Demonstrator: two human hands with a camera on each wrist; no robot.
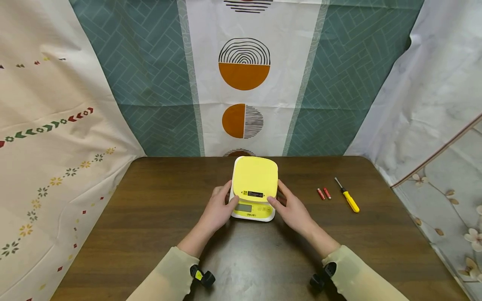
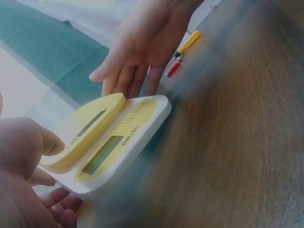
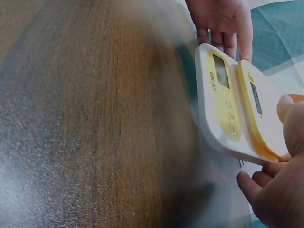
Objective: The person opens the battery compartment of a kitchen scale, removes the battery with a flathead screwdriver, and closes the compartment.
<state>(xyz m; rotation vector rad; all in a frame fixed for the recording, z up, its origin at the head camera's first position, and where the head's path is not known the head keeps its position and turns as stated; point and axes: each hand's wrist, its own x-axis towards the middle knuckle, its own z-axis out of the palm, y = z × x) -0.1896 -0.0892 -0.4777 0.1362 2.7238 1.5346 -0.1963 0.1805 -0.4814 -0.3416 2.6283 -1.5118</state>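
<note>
A yellow and white kitchen scale [image 1: 254,184] [image 2: 109,142] [image 3: 237,109] sits at the middle of the brown wooden table [image 1: 150,217], its display facing me. My left hand [image 1: 226,198] [image 2: 23,175] grips its left side, thumb on top and fingers curled under the edge. My right hand [image 1: 282,198] [image 3: 280,190] grips the right side the same way. In the left wrist view the right hand [image 2: 142,42] shows beyond the scale. In the right wrist view the left hand [image 3: 223,19] shows beyond it. I cannot tell whether the scale rests on the table or is lifted.
Two small red batteries [image 1: 324,193] [image 2: 173,68] lie on the table right of the scale. A yellow-handled screwdriver [image 1: 348,196] [image 2: 188,42] lies just beyond them. Patterned cloth hangs behind and on both sides of the table.
</note>
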